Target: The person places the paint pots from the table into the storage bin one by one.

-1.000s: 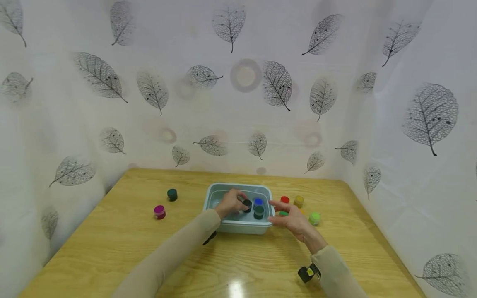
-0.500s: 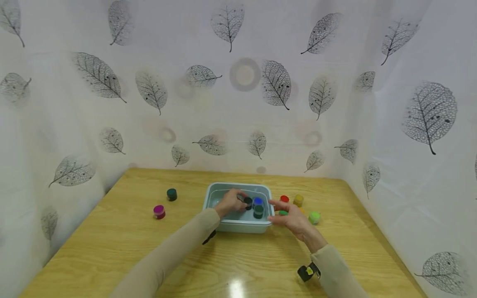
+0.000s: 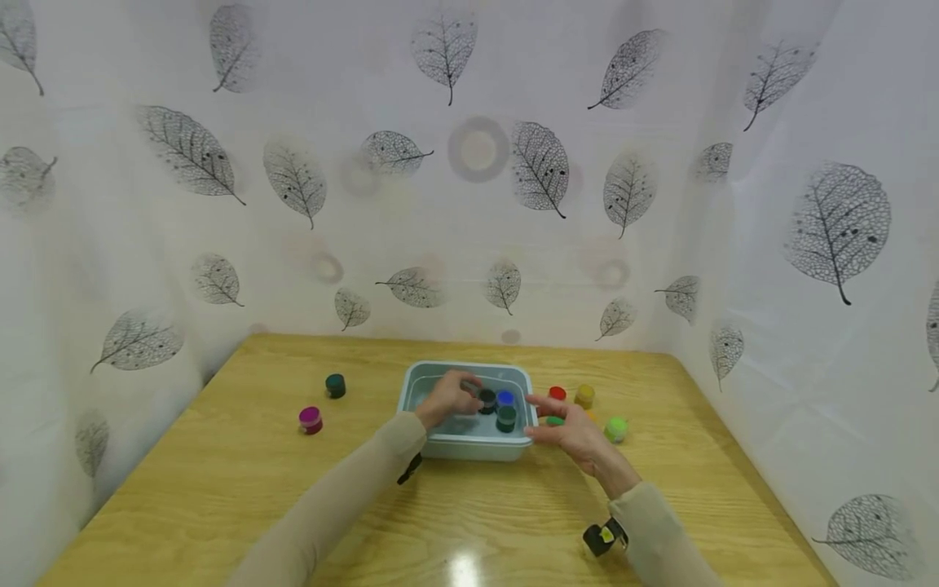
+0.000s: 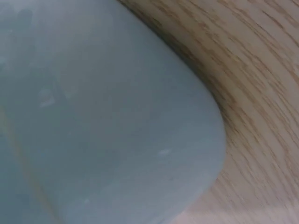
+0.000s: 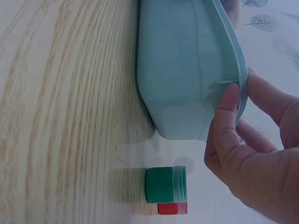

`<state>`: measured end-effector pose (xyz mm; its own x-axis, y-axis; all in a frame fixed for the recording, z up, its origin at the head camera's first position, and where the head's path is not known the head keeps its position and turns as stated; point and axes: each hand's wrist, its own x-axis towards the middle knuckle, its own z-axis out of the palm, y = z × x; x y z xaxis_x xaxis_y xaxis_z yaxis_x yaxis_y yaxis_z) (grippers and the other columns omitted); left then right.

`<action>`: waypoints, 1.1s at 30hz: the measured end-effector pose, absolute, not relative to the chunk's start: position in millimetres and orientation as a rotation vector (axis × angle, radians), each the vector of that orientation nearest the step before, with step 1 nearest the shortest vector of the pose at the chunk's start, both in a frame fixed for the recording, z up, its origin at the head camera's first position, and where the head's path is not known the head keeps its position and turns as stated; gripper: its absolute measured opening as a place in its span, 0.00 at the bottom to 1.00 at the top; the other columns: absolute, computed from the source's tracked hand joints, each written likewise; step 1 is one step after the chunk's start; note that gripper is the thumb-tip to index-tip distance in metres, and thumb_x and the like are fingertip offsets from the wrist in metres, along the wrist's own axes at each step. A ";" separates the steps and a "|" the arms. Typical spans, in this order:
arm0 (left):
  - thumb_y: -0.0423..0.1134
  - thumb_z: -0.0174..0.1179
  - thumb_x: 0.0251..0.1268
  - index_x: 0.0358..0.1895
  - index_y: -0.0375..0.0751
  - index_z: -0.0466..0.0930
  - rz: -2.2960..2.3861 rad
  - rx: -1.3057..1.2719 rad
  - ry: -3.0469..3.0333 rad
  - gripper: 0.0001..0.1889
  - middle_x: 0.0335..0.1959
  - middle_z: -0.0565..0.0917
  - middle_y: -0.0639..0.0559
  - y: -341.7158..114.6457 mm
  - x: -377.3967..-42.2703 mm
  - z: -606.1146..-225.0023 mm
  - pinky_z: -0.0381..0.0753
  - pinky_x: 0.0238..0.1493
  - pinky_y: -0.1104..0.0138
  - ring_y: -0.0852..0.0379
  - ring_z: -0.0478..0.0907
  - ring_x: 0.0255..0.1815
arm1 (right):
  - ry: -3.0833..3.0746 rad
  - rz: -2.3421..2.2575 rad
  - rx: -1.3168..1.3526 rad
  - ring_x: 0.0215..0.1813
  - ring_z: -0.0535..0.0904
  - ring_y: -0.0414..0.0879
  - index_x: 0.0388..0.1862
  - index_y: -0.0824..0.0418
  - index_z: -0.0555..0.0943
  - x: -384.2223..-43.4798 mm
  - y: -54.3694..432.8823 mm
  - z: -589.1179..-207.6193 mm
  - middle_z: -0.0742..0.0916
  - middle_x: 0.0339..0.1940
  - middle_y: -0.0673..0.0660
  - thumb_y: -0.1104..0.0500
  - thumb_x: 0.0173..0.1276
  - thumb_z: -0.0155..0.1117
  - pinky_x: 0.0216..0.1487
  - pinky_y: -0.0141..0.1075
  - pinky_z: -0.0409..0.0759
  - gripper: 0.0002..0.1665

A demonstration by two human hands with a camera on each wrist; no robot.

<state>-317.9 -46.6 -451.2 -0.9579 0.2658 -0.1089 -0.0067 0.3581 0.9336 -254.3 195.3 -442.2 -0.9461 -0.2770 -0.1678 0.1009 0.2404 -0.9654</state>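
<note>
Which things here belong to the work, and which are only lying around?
Seemingly part of the work:
pale blue tray, gripped by the right hand
black jar, beside the left hand
blue jar, dark green jar, inside

Seemingly lying around:
magenta jar, teal jar, red jar, yellow jar, green jar, lime jar
orange item, mostly hidden

I look at all these things with care, but I can read no writing on them.

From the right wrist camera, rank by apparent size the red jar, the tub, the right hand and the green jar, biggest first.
Tub
Right hand
Green jar
Red jar, partly hidden behind the green one, so its full size is unsure
</note>
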 end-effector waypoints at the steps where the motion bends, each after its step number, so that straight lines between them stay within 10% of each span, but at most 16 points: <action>1: 0.22 0.65 0.53 0.56 0.27 0.77 1.678 0.235 2.357 0.23 0.46 0.81 0.32 -47.2 -317.9 -450.6 0.87 0.45 0.55 0.42 0.83 0.41 | 2.210 -1.762 -0.168 0.45 0.80 0.44 0.72 0.61 0.68 -254.5 195.2 -442.6 0.71 0.61 0.67 0.62 0.62 0.71 0.48 0.36 0.83 0.39; 21: 0.37 0.65 0.64 0.54 0.36 0.79 1.832 0.196 2.209 0.17 0.47 0.85 0.40 -69.8 -314.6 -408.5 0.82 0.55 0.51 0.43 0.82 0.47 | 2.235 -1.747 -0.156 0.46 0.79 0.45 0.72 0.61 0.68 -253.1 193.9 -442.0 0.70 0.63 0.68 0.62 0.62 0.71 0.53 0.43 0.82 0.39; 33: 0.38 0.65 0.64 0.48 0.35 0.81 1.837 0.266 2.299 0.14 0.42 0.84 0.37 -94.2 -312.1 -408.3 0.82 0.37 0.62 0.46 0.80 0.38 | 2.220 -1.751 -0.182 0.45 0.78 0.45 0.72 0.61 0.68 -253.9 195.6 -443.0 0.69 0.64 0.69 0.62 0.63 0.70 0.51 0.40 0.83 0.39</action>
<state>-312.1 -94.2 -408.3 -0.9665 0.2543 -0.0337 0.0232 0.2176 0.9758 -253.9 195.6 -443.0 -0.9449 -0.2856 -0.1598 0.0889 0.2459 -0.9652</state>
